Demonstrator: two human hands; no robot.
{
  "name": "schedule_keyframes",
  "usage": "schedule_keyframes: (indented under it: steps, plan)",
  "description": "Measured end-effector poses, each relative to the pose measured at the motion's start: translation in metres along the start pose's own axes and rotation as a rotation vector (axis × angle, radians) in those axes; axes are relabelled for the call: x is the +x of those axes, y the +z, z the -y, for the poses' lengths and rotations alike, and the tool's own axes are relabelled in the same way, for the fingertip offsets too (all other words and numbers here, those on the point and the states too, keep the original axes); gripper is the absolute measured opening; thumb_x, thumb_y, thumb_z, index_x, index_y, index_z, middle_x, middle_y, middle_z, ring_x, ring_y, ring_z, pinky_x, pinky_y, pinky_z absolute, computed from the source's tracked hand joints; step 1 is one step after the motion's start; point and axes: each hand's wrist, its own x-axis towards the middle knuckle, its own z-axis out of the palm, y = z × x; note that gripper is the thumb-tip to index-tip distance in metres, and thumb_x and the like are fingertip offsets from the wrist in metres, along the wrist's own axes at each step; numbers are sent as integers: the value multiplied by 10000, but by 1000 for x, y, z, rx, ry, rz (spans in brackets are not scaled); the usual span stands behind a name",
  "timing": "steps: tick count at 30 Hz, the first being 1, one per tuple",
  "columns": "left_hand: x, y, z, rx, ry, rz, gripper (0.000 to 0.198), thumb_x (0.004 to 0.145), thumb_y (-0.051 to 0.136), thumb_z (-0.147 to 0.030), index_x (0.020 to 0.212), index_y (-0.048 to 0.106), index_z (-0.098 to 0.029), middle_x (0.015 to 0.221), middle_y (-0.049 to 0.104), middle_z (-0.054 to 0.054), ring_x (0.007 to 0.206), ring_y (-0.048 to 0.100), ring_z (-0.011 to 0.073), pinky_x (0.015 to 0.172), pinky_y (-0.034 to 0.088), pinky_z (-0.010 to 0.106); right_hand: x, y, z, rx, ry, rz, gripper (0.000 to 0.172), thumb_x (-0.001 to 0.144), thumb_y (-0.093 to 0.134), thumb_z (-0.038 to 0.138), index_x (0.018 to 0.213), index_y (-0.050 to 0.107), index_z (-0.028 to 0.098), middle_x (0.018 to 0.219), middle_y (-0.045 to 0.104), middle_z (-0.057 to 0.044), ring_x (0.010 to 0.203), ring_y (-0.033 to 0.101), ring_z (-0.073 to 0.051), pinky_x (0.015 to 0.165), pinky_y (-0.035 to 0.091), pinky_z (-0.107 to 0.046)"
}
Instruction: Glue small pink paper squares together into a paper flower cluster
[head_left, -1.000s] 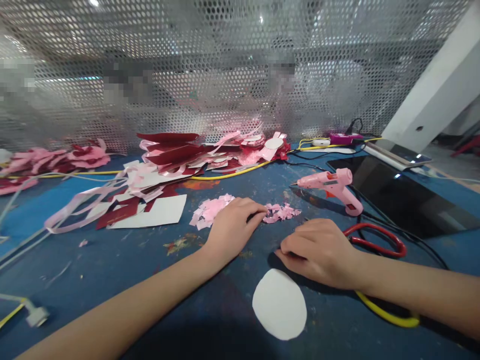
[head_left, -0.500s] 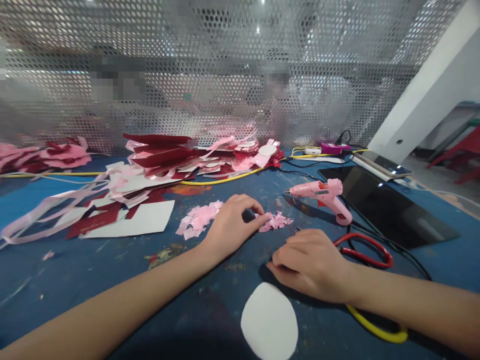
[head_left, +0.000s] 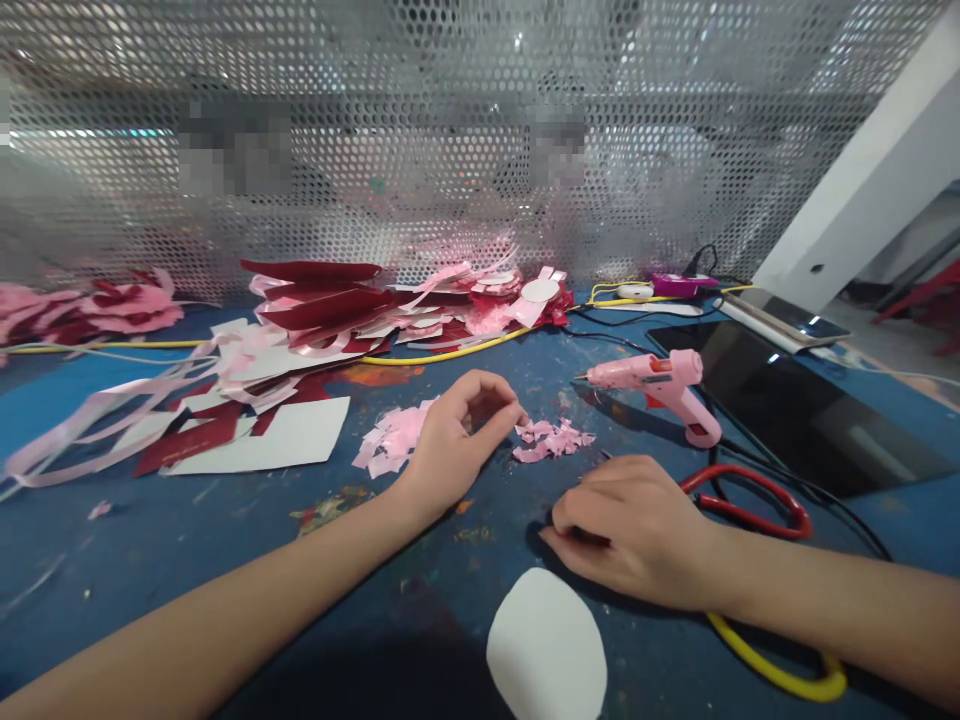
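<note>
My left hand [head_left: 469,440] is closed in a pinch, thumb and index fingertips together just above a small heap of torn pink paper bits [head_left: 553,440]. What the pinch holds, if anything, is too small to name. A second pile of pink paper squares [head_left: 391,440] lies partly behind that hand. My right hand [head_left: 626,530] rests on the table with its fingers curled in; their contents are hidden. A red handle loop [head_left: 750,500] and a yellow handle loop [head_left: 780,665] show on either side of the right forearm. A white rounded paper piece [head_left: 547,645] lies in front.
A pink glue gun [head_left: 656,385] lies at right, beside a black glossy panel [head_left: 810,410] and cables. Red, pink and white paper pieces with ribbons [head_left: 300,350] are heaped at back left. A perforated metal screen [head_left: 450,150] stands behind the blue table [head_left: 262,560].
My left hand has lifted slightly from the heap of torn pink bits, its fingertips still together. My right hand remains curled on the table. The view has shifted slightly.
</note>
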Motion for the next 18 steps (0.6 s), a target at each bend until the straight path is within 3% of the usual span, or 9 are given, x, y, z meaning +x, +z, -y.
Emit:
schedule_keyframes:
  steps: [5,8,10,13,18]
  plan:
    - [-1,2,-3,-105,-34,26,77,823,579,-221,842,522,-171,773,633,1,669,659,117,676,552,262,3,-3,1,22,0,-52,176,851,526,209,678,553,189,603,587,24,558,495,-101,557,357,-243]
    - [-4,2,-2,-46,26,19,72,827,581,-215,858,530,-175,781,636,8,711,652,124,705,549,270,6,-4,1,-30,-10,-80,113,841,566,270,870,626,178,959,666,-66,895,566,-186,807,450,-330]
    - [-6,1,-1,39,94,5,64,835,575,-206,881,541,-177,814,641,21,753,645,132,734,540,282,7,-4,0,-94,2,-41,324,833,584,358,1095,601,167,1192,603,-106,1117,492,-254,939,418,-424]
    - [-10,-4,-2,200,233,-46,43,847,554,-182,886,572,-181,852,650,33,814,635,148,781,517,310,6,-2,-2,-169,28,39,571,848,547,455,1318,455,144,1355,499,-108,1274,365,-284,1008,381,-486]
    - [-17,-10,-4,246,314,-92,55,850,543,-155,889,567,-186,844,656,36,824,636,153,797,511,322,4,0,-3,-225,70,88,690,859,507,497,1411,314,129,1486,332,-100,1370,231,-283,1044,350,-516]
